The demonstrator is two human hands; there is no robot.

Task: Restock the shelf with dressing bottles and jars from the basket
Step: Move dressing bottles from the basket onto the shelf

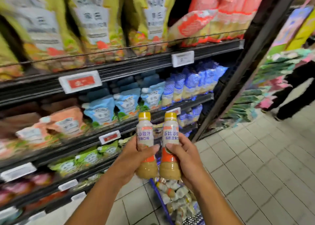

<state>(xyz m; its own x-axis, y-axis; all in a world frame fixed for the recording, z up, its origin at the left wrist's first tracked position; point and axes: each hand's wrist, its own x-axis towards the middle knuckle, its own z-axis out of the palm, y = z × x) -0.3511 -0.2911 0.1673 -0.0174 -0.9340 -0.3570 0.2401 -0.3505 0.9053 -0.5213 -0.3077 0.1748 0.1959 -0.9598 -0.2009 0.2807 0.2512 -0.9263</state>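
Fingers of the left grip (134, 158) wrap the left dressing bottle (145, 136); the right grip (185, 156) wraps the right dressing bottle (171, 136), both upright, nearly touching, in front of the shelf (129, 66). Directly beneath, the blue basket (157, 193) holds more bottles; blurred pouches (102, 110) crowd the shelf.
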